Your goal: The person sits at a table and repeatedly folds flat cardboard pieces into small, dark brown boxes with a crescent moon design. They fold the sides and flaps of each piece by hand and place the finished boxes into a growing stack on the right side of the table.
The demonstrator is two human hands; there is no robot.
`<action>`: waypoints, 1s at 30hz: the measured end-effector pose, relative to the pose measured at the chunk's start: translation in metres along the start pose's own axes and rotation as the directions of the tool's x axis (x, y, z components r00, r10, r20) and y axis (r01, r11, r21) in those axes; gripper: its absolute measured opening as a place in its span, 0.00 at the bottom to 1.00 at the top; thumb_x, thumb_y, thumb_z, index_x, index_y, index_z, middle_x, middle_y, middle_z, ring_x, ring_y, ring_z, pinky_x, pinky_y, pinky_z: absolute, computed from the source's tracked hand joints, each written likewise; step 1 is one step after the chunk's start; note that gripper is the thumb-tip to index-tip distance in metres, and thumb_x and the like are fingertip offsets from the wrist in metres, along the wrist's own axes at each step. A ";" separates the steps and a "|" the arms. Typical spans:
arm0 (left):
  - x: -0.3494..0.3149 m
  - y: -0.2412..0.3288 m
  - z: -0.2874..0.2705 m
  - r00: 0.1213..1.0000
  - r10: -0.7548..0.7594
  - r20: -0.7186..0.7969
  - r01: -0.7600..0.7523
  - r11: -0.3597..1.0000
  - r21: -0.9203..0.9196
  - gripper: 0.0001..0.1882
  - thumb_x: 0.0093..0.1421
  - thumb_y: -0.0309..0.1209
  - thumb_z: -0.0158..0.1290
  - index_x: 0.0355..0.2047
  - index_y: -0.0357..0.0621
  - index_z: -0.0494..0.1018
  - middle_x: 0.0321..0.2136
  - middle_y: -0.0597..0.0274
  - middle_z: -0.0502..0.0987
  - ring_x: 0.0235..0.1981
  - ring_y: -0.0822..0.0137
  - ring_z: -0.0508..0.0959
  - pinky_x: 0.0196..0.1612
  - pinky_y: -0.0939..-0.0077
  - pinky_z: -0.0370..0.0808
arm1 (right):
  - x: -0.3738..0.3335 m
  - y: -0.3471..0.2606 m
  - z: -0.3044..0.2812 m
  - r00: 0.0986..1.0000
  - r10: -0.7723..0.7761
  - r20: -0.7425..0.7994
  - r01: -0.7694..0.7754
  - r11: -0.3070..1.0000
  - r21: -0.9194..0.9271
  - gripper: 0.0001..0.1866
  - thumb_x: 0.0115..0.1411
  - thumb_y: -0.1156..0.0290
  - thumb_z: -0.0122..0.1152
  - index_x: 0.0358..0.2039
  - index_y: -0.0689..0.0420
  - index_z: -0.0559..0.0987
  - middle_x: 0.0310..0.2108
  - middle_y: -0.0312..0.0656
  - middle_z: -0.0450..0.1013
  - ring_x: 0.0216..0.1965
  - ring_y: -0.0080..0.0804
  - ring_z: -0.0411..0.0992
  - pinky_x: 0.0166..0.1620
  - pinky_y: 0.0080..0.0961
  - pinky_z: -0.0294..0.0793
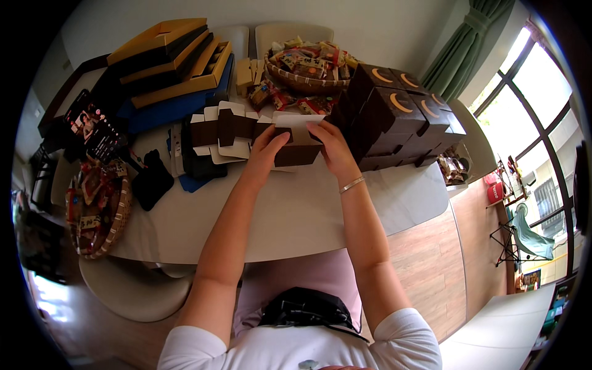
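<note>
Between my hands is a small dark brown carton [296,155] with a white inside, its top open and flaps up. My left hand [266,150] grips its left side, thumb over the flap. On the right side my right hand [333,145] holds the other flap, thumb near the rim. Just left of it lie flattened brown-and-white cartons [229,132], overlapping each other. A stack of closed dark brown boxes [394,117] with orange crescent marks rises right beside my right hand.
A woven basket [308,80] of wrapped snacks stands at the back, more packets before it. Another snack basket [98,209] sits at the left edge, near a lit phone [86,120]. Gold-and-black trays [166,58] are piled back left. A chair [132,290] stands below the table [296,225].
</note>
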State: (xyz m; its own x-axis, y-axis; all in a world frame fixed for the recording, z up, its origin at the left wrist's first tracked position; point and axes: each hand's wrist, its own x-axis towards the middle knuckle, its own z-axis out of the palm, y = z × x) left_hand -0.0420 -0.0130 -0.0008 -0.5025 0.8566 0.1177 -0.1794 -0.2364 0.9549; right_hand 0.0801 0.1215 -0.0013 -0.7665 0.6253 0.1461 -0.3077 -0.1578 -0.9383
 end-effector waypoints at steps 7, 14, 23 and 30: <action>0.017 -0.017 -0.012 0.990 0.128 -0.053 -0.118 0.979 0.168 0.25 0.63 0.42 0.57 0.54 0.40 0.69 0.45 0.60 0.74 0.47 0.69 0.73 0.50 0.75 0.70 | 0.009 0.013 -0.006 0.996 -0.033 -0.085 0.026 0.996 -0.082 0.13 0.62 0.66 0.64 0.43 0.61 0.82 0.36 0.34 0.79 0.35 0.18 0.74 0.39 0.17 0.72; 0.003 -0.008 0.006 0.745 0.624 0.235 -0.524 0.331 0.785 0.54 0.39 0.43 0.73 0.63 0.47 0.55 0.58 0.50 0.61 0.55 0.50 0.69 0.52 0.59 0.74 | 0.004 0.009 -0.001 0.974 -0.003 -0.227 -0.012 0.998 -0.066 0.12 0.64 0.67 0.60 0.42 0.62 0.81 0.35 0.37 0.79 0.33 0.24 0.78 0.31 0.25 0.82; -0.003 -0.005 0.009 0.908 0.402 0.120 -0.281 0.372 0.885 0.48 0.39 0.40 0.72 0.59 0.51 0.58 0.54 0.54 0.65 0.55 0.49 0.70 0.46 0.55 0.78 | 0.011 0.025 0.000 0.973 -0.122 -0.198 0.090 0.983 -0.161 0.13 0.65 0.69 0.58 0.46 0.62 0.80 0.35 0.34 0.78 0.32 0.17 0.73 0.33 0.19 0.75; -0.003 -0.006 0.010 0.883 0.453 0.126 -0.312 0.362 0.878 0.48 0.39 0.38 0.71 0.60 0.51 0.58 0.55 0.54 0.65 0.55 0.48 0.70 0.44 0.54 0.78 | 0.005 0.013 -0.001 0.973 -0.232 0.012 0.229 0.953 -0.196 0.18 0.67 0.67 0.57 0.54 0.60 0.77 0.43 0.34 0.77 0.42 0.19 0.73 0.47 0.19 0.72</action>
State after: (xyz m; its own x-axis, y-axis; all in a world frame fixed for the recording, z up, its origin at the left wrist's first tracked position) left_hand -0.0311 -0.0093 -0.0044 -0.4177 0.7071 0.5705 0.8346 0.0504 0.5486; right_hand 0.0728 0.1230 -0.0125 -0.6810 0.6359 0.3632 -0.3584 0.1432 -0.9225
